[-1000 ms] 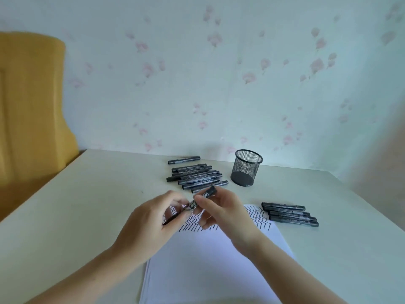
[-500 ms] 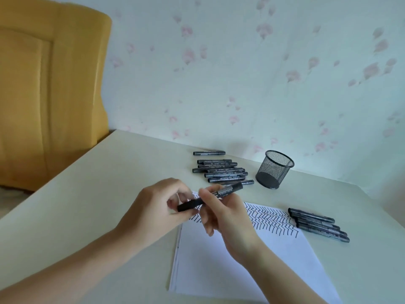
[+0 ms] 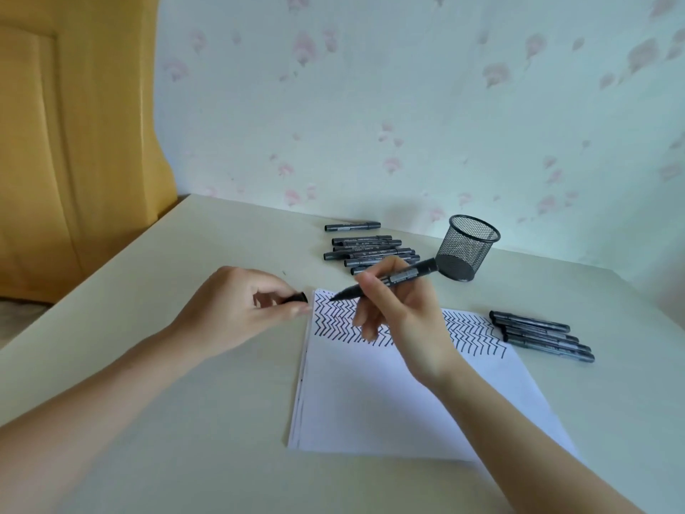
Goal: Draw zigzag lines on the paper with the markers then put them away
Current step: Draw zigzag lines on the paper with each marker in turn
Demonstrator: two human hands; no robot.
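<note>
Step in hand: drawing, at the point of setting tip to sheet. Judged mid-task; zigzag rows already fill the upper band of the paper (image 3: 389, 395), lower part blank, nothing yet put away.

Right hand (image 3: 404, 320), centre of frame: fingers curled round an uncapped marker (image 3: 393, 280), pinching the barrel near its front end; tip aimed down-left, at or just over the sheet's upper-left corner. Contact with paper not clear.

Left hand (image 3: 237, 313), left of centre: fingers curled, pinching the cap (image 3: 296, 298) between thumb and fingertips, just beside the sheet's left edge.

Next move, as judged: lower tip to a free spot below the drawn rows, steady the sheet with the left hand, run a fresh zigzag across; afterwards recap and set the marker aside.

Count:
- Paper: one stack, centre to lower right; sheet edges visible at left, number not countable.
- Marker in hand: one.
- Markers, far group (image 3: 367, 250), upper centre: one lying apart at the back, about seven bunched nearer; overlap and the hand prevent an exact count.
- Markers, right group (image 3: 541, 335), right of the sheet: five, side by side.
- Mesh cup (image 3: 467, 246), upper right of centre: one, upright, apparently empty.
- Table (image 3: 185, 402): one.
</note>
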